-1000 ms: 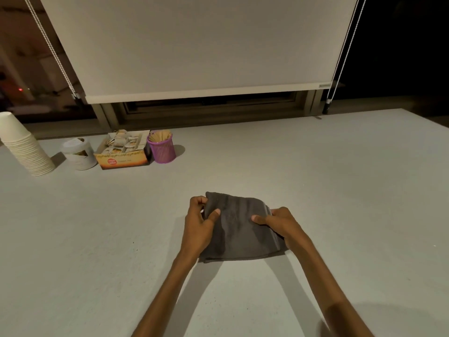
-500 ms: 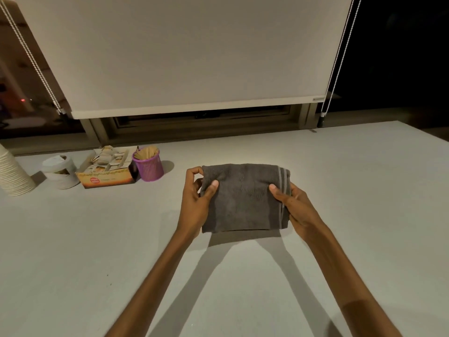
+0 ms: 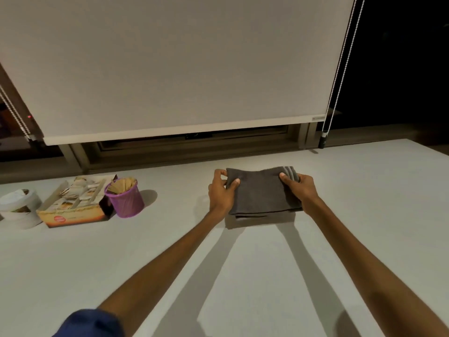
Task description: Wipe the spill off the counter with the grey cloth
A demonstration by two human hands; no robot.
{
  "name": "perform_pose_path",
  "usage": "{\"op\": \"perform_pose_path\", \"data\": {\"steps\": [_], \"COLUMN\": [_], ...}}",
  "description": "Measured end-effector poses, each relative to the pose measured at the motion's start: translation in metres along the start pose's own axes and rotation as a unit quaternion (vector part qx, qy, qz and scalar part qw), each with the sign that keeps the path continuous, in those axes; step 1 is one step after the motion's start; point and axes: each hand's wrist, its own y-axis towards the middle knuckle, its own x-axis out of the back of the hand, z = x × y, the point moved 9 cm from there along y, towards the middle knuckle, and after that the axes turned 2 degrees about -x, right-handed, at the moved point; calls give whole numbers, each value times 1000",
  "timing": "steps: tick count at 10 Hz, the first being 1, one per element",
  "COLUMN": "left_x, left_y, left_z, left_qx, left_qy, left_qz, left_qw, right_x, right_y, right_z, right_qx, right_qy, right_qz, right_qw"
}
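The folded grey cloth (image 3: 261, 192), with pale stripes at its right end, is held just above the white counter (image 3: 243, 276), far out near the window side. My left hand (image 3: 221, 190) grips its left edge, thumb on top. My right hand (image 3: 300, 188) grips its right edge the same way. The cloth's near edge hangs low, casting a shadow on the counter. No spill shows on the counter in this view.
At the left stand a purple mesh cup of wooden sticks (image 3: 125, 199), an open cardboard box of sachets (image 3: 73, 207) and a white tub (image 3: 18, 207). A lowered roller blind (image 3: 170, 69) and its bead chain (image 3: 336, 69) hang behind the counter.
Both hands have carried the cloth further away from me toward the window, arms now stretched out. The view has tilted up, and the stack of paper cups has left the frame.
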Motion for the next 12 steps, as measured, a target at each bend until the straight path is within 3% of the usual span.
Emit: {"op": "perform_pose_path", "data": {"steps": [1, 2, 5, 6, 8, 9, 10, 11, 12], "left_x": [-22, -38, -56, -62, -67, -61, -57, -64, -58], "left_y": [24, 38, 54, 55, 56, 53, 51, 47, 47], "left_z": [27, 50, 78, 74, 65, 66, 64, 74, 74], "left_qx": [37, 61, 51, 13, -45, -67, -78, -85, -76], "left_qy": [35, 76, 156, 207, 409, 493, 516, 519, 496], "left_qz": [6, 13, 32, 48, 66, 38, 38, 91, 86], "left_qw": [999, 995, 986, 977, 909, 867, 852, 845, 860], "right_x": [-3, -4, -8, -16, -17, -17, -30, -41, -41], "right_y": [38, 62, 95, 95, 91, 84, 78, 77, 79], "right_z": [-24, -36, -35, -30, -32, -25, -13, -22, -21], "right_qx": [-55, -52, 29, 62, 70, 114, 190, 185, 166], "right_qy": [-15, -53, -206, -267, -433, -452, -476, -497, -489], "right_qz": [-3, -20, -61, -65, -112, -141, -126, -87, -81], "right_qw": [998, 997, 976, 960, 892, 874, 849, 844, 853]}}
